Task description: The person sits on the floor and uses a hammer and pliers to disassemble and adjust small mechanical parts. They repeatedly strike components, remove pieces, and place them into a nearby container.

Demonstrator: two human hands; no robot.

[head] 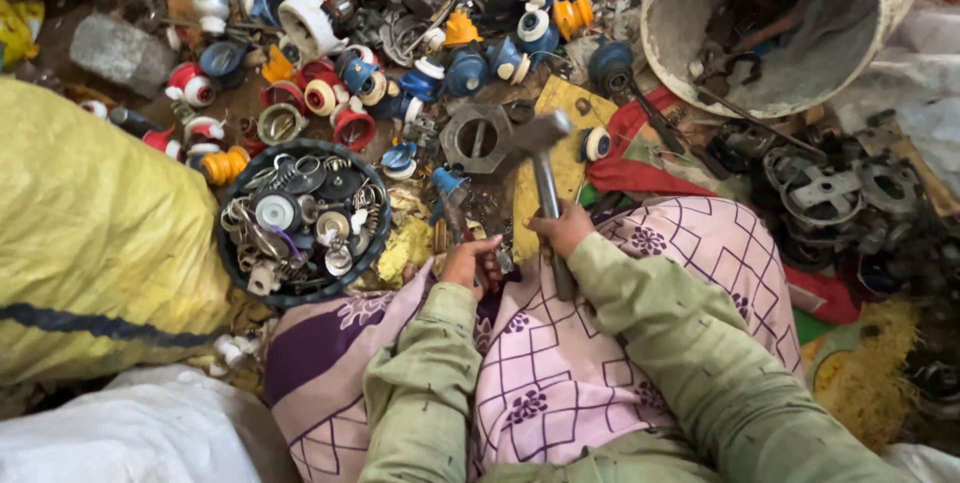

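While right hand (562,230) grips hammer (545,168), left hand (470,263) pinches small part just beside.

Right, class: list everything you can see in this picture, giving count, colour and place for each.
hammer: one, grey metal, centre, head raised over the nut
nut: one, large grey hexagon, centre
caps: many, blue, red, orange, white, scattered at top
tray: one, dark round, left of centre, holding springs and metal bits
bucket: one, whitish, top right, tipped
sack: one, yellow, left
metal parts: several, dark, right
left hand: near small part
right hand: grip on hammer
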